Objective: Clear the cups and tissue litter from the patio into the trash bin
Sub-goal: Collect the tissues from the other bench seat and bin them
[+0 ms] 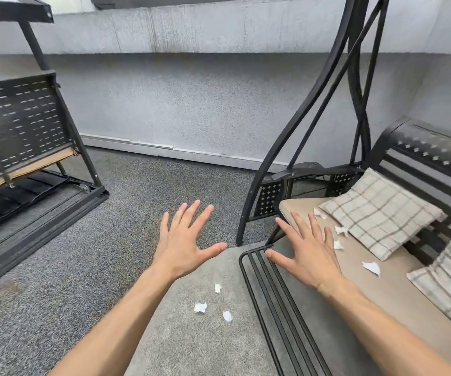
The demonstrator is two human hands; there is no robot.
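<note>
Hands spread, holding nothing: left hand (185, 244) over floor tissue scraps (200, 307), right hand (307, 255) nearing swing seat (392, 297) scraps (371, 268), likely picking targets.

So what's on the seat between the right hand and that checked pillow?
In the head view, small white tissue scraps lie on the beige seat cushion between the open right hand and the checked pillow. Nothing else sits in that stretch.

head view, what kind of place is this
Probably a patio or covered sitting area: a metal-framed swing seat with checked cushions, rough grey outdoor carpet, and a bare grey wall.
</note>
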